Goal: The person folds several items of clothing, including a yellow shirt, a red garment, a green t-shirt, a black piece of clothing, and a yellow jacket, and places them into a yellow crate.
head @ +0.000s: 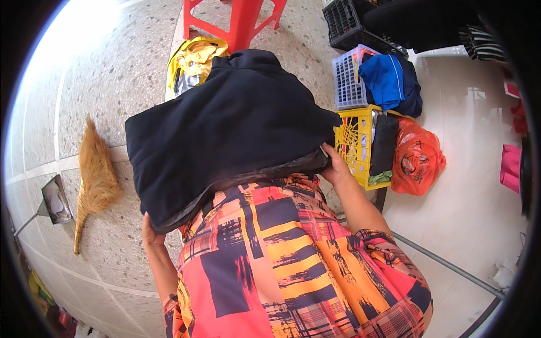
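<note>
A black garment [228, 122], folded and with a collar-like band at its far end, spans the space in front of my patterned shirt [270, 253]. Its lower left corner is in my left hand [152, 232], whose fingers go out of sight beneath the cloth. On the other side my right hand [336, 165] grips the edge near a dark, thinner lining [274, 169]. The thumb lies on top there, and the remaining fingers are hidden underneath.
Yellow clothing [196, 61] lies by a red plastic stool [243, 21]. To the right stand a white basket [348, 80] with blue clothing [384, 80], a yellow crate [359, 148] and a red plastic bag [416, 158]. A grass broom [97, 169] and dustpan [57, 200] lie left.
</note>
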The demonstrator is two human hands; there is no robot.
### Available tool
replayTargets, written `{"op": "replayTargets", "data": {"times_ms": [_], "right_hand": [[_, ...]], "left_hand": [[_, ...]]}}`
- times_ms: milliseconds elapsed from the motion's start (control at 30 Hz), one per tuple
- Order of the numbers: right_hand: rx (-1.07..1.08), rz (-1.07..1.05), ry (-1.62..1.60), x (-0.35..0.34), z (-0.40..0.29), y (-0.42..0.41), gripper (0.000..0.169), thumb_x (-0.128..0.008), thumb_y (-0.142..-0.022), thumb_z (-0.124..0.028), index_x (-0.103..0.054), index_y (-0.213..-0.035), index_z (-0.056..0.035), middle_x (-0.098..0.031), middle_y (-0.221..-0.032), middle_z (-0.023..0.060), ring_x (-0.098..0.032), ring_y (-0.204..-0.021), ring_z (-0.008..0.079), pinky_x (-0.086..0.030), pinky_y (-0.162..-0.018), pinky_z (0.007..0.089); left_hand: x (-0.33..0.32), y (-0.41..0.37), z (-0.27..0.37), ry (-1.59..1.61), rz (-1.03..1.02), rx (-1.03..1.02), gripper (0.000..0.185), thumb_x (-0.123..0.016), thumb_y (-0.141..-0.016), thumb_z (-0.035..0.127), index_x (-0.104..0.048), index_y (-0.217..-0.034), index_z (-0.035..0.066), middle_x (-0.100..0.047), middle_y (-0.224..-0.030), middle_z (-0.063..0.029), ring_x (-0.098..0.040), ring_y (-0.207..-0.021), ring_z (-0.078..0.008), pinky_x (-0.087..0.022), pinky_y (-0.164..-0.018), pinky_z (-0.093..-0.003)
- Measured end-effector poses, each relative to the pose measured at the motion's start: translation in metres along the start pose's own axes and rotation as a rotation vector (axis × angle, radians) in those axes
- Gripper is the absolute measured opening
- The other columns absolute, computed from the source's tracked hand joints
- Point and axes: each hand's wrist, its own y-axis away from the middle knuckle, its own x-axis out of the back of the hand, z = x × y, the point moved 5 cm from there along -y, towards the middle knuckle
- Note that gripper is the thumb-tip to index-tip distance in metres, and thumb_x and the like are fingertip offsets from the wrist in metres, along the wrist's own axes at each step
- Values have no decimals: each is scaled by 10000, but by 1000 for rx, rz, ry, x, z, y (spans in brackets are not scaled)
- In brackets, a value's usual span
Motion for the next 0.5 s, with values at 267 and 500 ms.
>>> {"op": "replayTargets", "data": {"times_ms": [267,500], "right_hand": [[600,125,21,-42,-121,21,333,-564,-872,-188,-540,-1148,-3,-614,-1080,125,-608,-948,244,-474,-884,348],[405,169,49,-4,-80,-22,268,-579,-855,-120,-557,-1103,-21,-621,-1058,101,-591,-971,215,-450,-889,337]], "left_hand": [[-49,39,94,55,85,-286,467,-576,-876,249,-485,-1224,-48,-533,-1246,-172,-518,-1141,-300,-384,-1014,-455],[-22,10,52,-16,180,-141,416,-610,-852,210,-521,-1193,-11,-588,-1171,-146,-568,-1073,-293,-448,-950,-445]]}}
